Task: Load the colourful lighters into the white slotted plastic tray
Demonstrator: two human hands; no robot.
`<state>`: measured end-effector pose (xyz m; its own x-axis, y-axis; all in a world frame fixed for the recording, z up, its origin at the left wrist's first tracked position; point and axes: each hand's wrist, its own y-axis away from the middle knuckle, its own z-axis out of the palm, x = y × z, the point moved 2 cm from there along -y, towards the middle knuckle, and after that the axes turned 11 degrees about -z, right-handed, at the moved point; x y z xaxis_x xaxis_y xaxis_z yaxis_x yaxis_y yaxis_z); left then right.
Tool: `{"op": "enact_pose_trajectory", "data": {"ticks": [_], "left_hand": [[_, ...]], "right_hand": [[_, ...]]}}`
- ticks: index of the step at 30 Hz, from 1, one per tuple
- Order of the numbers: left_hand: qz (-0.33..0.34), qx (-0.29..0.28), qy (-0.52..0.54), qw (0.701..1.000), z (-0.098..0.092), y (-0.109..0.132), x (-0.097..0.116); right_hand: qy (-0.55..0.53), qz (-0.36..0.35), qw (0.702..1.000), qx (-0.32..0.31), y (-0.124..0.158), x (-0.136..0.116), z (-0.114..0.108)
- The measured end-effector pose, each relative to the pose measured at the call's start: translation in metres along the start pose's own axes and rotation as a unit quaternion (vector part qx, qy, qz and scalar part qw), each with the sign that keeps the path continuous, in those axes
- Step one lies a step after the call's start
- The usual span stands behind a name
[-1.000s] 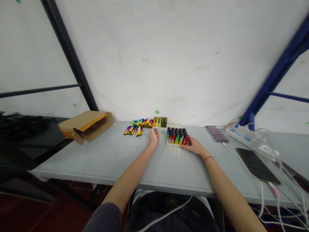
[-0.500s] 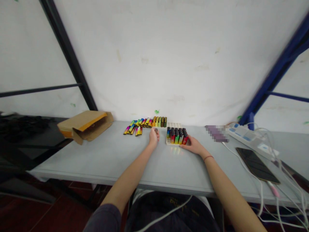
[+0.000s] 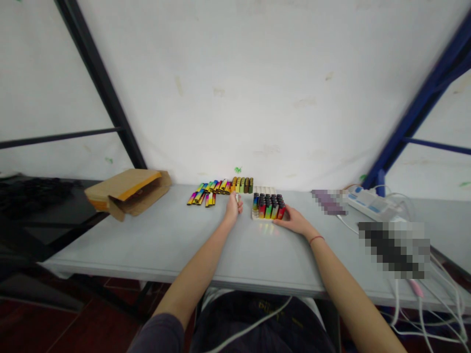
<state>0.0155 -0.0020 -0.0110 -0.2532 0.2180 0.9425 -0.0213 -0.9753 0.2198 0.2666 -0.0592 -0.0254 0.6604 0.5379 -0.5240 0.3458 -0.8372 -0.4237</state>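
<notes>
In the head view, my left hand (image 3: 231, 210) is closed above the table around a small, pale, narrow thing (image 3: 237, 198), too small to make out. To its right stands a white tray (image 3: 255, 215) holding upright lighters (image 3: 271, 206) with black tops and red, green, yellow and blue bodies. My right hand (image 3: 293, 220) grips this tray at its right side and front corner. Beyond my left hand lie several loose shiny rainbow-coloured sleeves (image 3: 209, 198). Next to them, upright yellow and dark gold cases (image 3: 243, 185) stand in rows.
An open cardboard box (image 3: 127, 190) lies at the left of the grey table (image 3: 176, 245). A second white rack (image 3: 265, 189) is behind the tray. To the right are a power strip (image 3: 368, 203), white cables (image 3: 397, 304) and two blurred-out items. A wall closes off the back.
My left hand has turned slightly, and a pale side of the held thing now shows. The right hand stays on the tray. The whole view has shifted a little.
</notes>
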Motion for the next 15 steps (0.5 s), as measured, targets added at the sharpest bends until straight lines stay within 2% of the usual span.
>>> {"op": "enact_pose_trajectory", "data": {"ticks": [3,6,10,12,15], "left_hand": [[0.088,-0.005,-0.116,0.989,0.001,0.005,0.002],[0.163,-0.052,-0.231,0.958,0.004,0.013,0.005],[0.256,-0.057,-0.262,0.929,0.009,0.022,0.014],[0.273,-0.050,-0.254,0.927,0.012,0.023,0.016],[0.251,-0.055,-0.236,0.937,0.013,0.020,0.014]], "right_hand": [[-0.005,-0.003,1.000,0.001,0.000,0.002,0.001],[-0.004,-0.005,1.000,0.003,0.000,0.003,0.002],[0.003,-0.007,1.000,-0.001,-0.001,0.002,0.001],[0.002,-0.007,1.000,-0.003,-0.001,0.001,0.001],[-0.002,-0.004,1.000,-0.001,-0.001,0.002,0.001]]}}
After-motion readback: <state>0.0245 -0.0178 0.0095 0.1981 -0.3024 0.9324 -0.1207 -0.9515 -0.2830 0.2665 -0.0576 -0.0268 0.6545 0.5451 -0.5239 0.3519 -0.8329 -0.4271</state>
